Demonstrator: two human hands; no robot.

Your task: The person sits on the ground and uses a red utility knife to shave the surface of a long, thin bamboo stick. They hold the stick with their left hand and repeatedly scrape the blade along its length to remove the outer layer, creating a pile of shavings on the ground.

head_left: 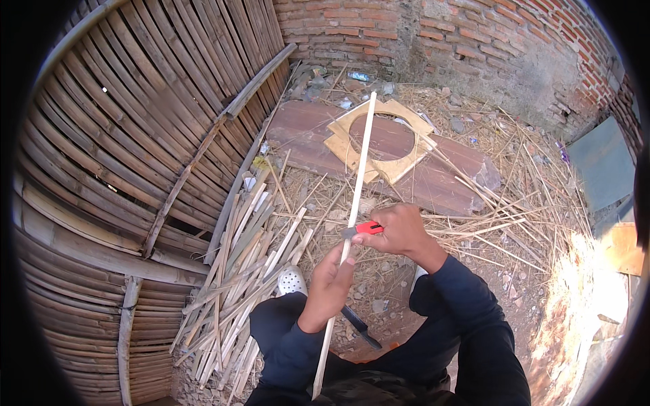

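Note:
A long pale bamboo strip [363, 159] runs from my lap up and away, slightly tilted to the right. My left hand [329, 284] is closed around its lower half. Just above, my right hand [398, 231] grips a red utility knife [369, 228]. The knife's blade end points left and lies against the strip, close to my left thumb; the exact contact is too small to make out. Below my hands, a dark long-handled tool [360, 327] lies between my legs, partly hidden by my left arm.
Many split bamboo strips [233, 291] lie heaped at my left, beside a bamboo slat wall [135, 128]. Ahead, a wooden frame with a round hole [342, 152] rests on a brown board [298, 128]. A brick wall [345, 30] stands behind. Shavings and rubble litter the ground.

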